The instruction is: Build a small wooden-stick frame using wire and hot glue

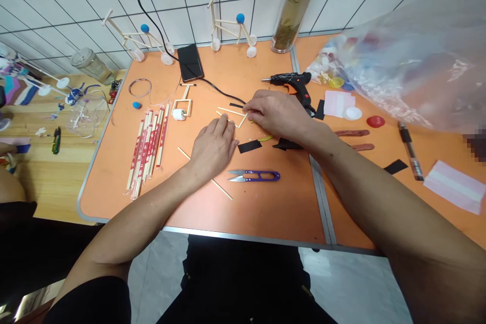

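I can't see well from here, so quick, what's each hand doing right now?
Left hand: open, lying flat on the table.
Right hand: closed, pinching thin sticks.

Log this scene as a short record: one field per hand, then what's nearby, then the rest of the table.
left hand: flat on the orange tabletop
right hand: pinching thin wooden sticks
nearby: purple-handled thread snips, black hot glue gun
rest: paper-wrapped chopsticks, stick-built wheeled model, clear plastic bag
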Motion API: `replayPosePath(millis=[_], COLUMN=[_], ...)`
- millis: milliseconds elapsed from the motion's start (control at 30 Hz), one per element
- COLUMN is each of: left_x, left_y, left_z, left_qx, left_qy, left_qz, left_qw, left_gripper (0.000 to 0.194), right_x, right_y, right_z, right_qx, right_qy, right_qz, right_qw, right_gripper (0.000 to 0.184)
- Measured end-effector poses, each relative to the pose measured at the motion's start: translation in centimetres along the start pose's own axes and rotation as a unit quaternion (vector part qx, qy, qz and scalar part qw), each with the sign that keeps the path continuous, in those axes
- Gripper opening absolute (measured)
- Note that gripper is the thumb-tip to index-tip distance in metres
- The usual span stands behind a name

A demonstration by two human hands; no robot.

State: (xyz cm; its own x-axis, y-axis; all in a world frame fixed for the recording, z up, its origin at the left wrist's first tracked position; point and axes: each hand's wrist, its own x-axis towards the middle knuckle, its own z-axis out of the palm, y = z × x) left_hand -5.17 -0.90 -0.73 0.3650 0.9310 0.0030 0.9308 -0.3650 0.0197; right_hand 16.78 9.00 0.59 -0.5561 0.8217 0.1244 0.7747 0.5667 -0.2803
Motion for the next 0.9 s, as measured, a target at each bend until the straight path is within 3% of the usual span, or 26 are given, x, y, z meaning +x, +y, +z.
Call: replayPosePath(millis=[900], left_x=[-0.01], left_y=[0.00], left_z=[-0.15], left_qx=[-0.007], left_qy=[0.001], left_qz=[0.000], left_qw=[1.000], left_gripper=[0.056], right_x=[0.22], right_y=[0.19], right_z=[0.27], right_qx=[-0.015], right_qy=[-0.010], right_qz=[0.010], right_qw=[1.000], right_gripper=[0.031])
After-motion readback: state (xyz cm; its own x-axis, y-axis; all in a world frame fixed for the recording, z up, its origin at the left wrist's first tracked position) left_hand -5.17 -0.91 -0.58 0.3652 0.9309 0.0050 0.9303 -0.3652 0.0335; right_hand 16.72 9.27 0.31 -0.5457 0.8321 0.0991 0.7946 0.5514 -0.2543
